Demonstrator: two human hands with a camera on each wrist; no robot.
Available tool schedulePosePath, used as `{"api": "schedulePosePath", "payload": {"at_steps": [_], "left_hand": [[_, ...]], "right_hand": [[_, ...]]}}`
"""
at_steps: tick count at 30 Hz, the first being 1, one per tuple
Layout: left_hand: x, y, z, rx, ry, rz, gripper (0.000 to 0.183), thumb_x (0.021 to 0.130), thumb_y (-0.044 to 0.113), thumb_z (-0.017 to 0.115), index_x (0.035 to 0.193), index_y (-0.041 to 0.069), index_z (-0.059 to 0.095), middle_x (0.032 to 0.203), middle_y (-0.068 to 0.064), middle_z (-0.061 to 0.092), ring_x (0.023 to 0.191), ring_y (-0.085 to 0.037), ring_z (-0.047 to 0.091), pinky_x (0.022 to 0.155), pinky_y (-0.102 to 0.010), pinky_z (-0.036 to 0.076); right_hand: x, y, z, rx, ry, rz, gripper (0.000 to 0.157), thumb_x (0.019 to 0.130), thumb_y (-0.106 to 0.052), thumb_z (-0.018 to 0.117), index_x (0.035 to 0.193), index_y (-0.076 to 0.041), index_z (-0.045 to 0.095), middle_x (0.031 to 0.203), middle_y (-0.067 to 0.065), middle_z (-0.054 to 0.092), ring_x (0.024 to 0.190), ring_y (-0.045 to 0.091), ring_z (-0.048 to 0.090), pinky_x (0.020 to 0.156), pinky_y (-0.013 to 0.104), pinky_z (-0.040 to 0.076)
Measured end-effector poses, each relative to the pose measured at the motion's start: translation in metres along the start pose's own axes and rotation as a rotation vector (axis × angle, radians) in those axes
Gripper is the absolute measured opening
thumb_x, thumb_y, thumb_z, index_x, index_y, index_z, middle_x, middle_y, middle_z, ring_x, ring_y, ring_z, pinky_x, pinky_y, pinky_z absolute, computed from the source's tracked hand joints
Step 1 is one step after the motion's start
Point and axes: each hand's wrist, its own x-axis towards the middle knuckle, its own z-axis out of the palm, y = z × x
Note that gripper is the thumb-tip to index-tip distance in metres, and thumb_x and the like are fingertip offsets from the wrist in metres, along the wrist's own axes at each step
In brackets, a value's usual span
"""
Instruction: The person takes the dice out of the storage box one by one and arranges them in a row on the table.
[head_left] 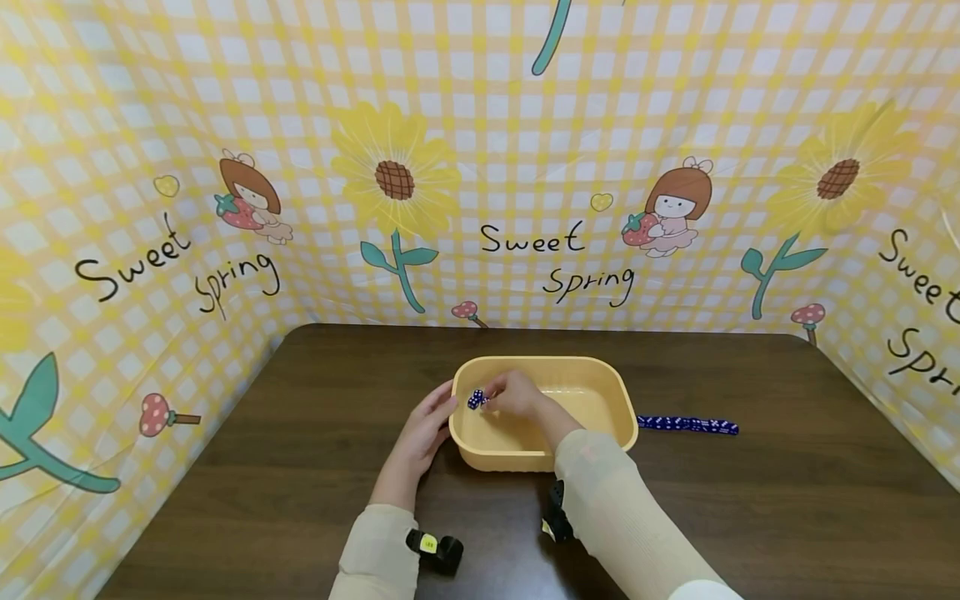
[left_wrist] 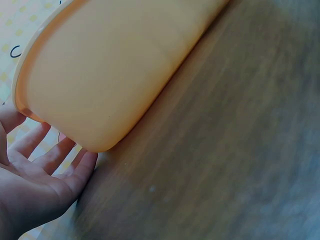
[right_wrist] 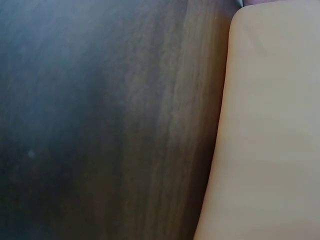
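A yellow plastic basin [head_left: 592, 408] stands on the table. Several small dark blue dice [head_left: 476, 399] with white dots lie near its left end. My right hand [head_left: 516, 393] reaches into the basin, its fingertips pinching at a die beside these. From outside, my left hand [head_left: 420, 429] rests against the left end, fingers extended along the wall and thumb at the rim. In the left wrist view its fingertips touch the basin's outer wall [left_wrist: 110, 75]. The right wrist view has only the basin's outside [right_wrist: 270, 125] and a sliver of a finger at the top.
A straight row of blue dice [head_left: 690, 425] with white marks extends right from the basin; the basin may hide its left end. The dark wooden table [head_left: 750, 517] is backed by a yellow checked cloth [head_left: 525, 175] with printed flowers and lettering.
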Motion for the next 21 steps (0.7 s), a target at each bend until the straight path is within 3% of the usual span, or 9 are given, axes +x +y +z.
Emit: {"api": "schedulePosePath", "payload": {"at_steps": [3,5,6,14,21], "left_hand": [[0.000,-0.001,0.000,-0.005,-0.006,0.004,0.042,0.089,0.008,0.045,0.130,-0.001,0.034,0.129,-0.020,0.035,0.112,-0.033,0.037,0.086,-0.042,0.035],[0.000,-0.001,0.000,-0.005,-0.006,0.006,0.042,0.089,0.008,0.045,0.129,0.000,0.035,0.128,-0.020,0.035,0.112,-0.034,0.037,0.085,-0.041,0.035],[0.000,-0.001,0.000,-0.003,-0.007,0.007,0.042,0.089,0.008,0.045,0.129,0.000,0.035,0.128,-0.020,0.035,0.112,-0.034,0.037,0.085,-0.041,0.036],[-0.001,-0.001,0.001,-0.008,-0.002,-0.011,0.043,0.089,0.009,0.045,0.130,0.001,0.036,0.129,-0.020,0.035,0.112,-0.034,0.037,0.086,-0.042,0.035],[0.000,-0.001,0.000,-0.002,0.006,0.005,0.044,0.088,0.010,0.047,0.129,0.000,0.036,0.129,-0.021,0.035,0.112,-0.034,0.037,0.086,-0.042,0.035]], "right_hand": [[-0.055,-0.090,-0.026,-0.008,-0.014,0.019,0.013,0.065,-0.014,0.073,0.073,-0.008,0.064,0.070,0.000,0.060,0.066,0.014,0.052,0.061,0.026,0.042],[-0.062,-0.099,-0.027,-0.015,-0.020,0.014,0.012,0.067,-0.009,0.071,0.074,-0.004,0.064,0.068,0.001,0.059,0.063,0.013,0.050,0.058,0.024,0.041],[-0.077,-0.126,-0.035,-0.025,-0.023,0.044,0.011,0.067,-0.005,0.070,0.074,-0.001,0.063,0.067,0.001,0.058,0.063,0.013,0.049,0.058,0.024,0.041],[-0.083,-0.130,-0.037,-0.089,-0.040,0.005,0.009,0.070,-0.004,0.069,0.073,0.001,0.063,0.061,-0.003,0.054,0.058,0.008,0.044,0.055,0.020,0.038],[-0.081,-0.130,-0.040,-0.064,-0.060,0.004,0.006,0.070,-0.002,0.067,0.074,0.000,0.063,0.064,-0.001,0.058,0.060,0.008,0.046,0.057,0.021,0.039]]}}
